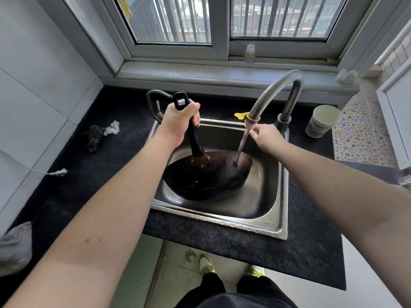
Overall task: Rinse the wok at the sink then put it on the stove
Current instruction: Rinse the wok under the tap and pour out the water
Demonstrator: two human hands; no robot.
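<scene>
Standing at a black speckled countertop point(222, 238) beneath a barred window point(222, 21), we note a steel sink point(275, 196) set into it. The dark wok point(206, 176) sits tilted inside the basin, its handle point(189, 121) rising up and away toward the window. The left hand point(178, 123) grips that handle, fingers wrapped fully round. The right hand point(265, 135) pinches the faucet point(266, 96) nozzle; water strikes the wok. A stamped mark on the sink's front rim is unreadable. A paper cup point(322, 121) stands to the right.
</scene>
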